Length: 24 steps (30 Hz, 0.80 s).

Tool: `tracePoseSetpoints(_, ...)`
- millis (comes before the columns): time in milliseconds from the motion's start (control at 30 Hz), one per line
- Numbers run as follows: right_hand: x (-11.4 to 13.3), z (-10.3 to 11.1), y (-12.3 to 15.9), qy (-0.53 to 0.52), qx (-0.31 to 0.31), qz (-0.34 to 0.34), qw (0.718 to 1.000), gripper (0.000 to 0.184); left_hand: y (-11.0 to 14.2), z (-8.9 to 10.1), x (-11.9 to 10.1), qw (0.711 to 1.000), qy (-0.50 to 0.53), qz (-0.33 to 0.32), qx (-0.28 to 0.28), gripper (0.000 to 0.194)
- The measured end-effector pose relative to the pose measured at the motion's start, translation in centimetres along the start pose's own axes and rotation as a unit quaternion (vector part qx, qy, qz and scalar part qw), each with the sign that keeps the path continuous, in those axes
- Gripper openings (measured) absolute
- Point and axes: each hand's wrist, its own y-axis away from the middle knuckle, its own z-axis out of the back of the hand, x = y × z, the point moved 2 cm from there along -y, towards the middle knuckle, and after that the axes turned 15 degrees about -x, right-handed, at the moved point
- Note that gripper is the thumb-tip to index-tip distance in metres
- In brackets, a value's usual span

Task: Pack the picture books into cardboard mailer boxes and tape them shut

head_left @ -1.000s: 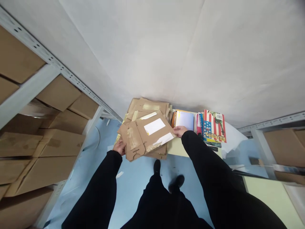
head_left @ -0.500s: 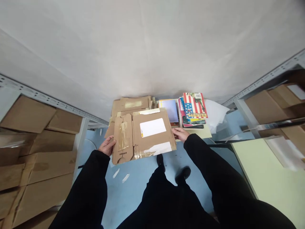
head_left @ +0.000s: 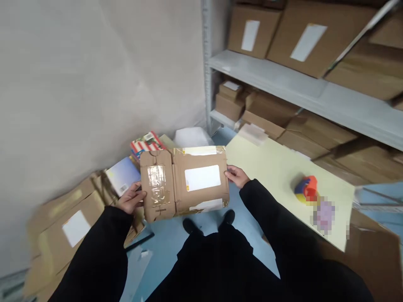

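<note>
Between my two hands is a flattened cardboard box (head_left: 201,197), brown, with a white label in its middle, white strips along two edges and shiny tape on its left flap. My left hand (head_left: 130,199) grips the flap's left edge, fingers closed on it. At the opposite edge, my right hand (head_left: 236,175) pinches the cardboard between thumb and fingers. The box is held off the floor in front of my body. Behind its left end lie a blue-covered book (head_left: 123,175) and a red-and-white striped book (head_left: 146,142), both partly covered.
Flattened cardboard (head_left: 59,230) is stacked at the left against the wall. To the right stands a pale yellow table (head_left: 267,167) bearing an orange, blue and yellow object (head_left: 307,188) and a pixelated patch. Beyond it, a grey metal shelf (head_left: 283,86) holds several cardboard boxes (head_left: 255,33).
My view and body have turned right, so the table and shelf now show more. The flattened box came along in both hands, away from the cardboard stack and the books.
</note>
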Motion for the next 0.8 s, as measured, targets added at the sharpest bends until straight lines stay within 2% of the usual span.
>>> tracePoseSetpoints(100,-2.1,9.6,1.0,0.016,-0.074,0.013,0.997,0.026,-1.8,-10.6,-1.5,0.993,-0.040,-0.004,0.114,0.052)
tracePoseSetpoints(167,-3.4,14.9,2.0,0.035,-0.128,0.026,0.991,0.022,-2.8,-17.3,-1.9,0.984,-0.043,-0.023,0.170,0.052)
tracePoseSetpoints(267,-5.1,21.1,3.8,0.068,-0.214,0.049,0.973,0.021,-3.9,-26.1,-2.0,0.977,-0.054,-0.109,0.177,0.041)
tracePoseSetpoints(367,-6.6,25.3,5.5,0.107,-0.290,0.032,0.951,0.020,-4.6,-33.3,-1.9,0.967,-0.082,-0.174,0.167,0.029)
tracePoseSetpoints(467,-7.6,28.0,6.6,0.129,-0.346,0.000,0.929,0.021,-5.3,-38.9,-2.0,0.955,-0.117,-0.214,0.171,0.020)
tracePoseSetpoints(567,-7.9,29.6,6.8,0.140,-0.386,-0.007,0.912,0.022,-6.7,-43.3,-2.2,0.937,-0.161,-0.261,0.169,0.016)
tracePoseSetpoints(700,-7.4,30.6,5.7,0.217,-0.434,-0.010,0.874,0.019,-9.1,-47.8,-2.6,0.913,-0.198,-0.310,0.175,0.015)
tracePoseSetpoints(800,-7.0,30.8,4.2,0.270,-0.472,-0.029,0.839,0.021,-10.9,-50.3,-2.8,0.901,-0.216,-0.319,0.199,0.014)
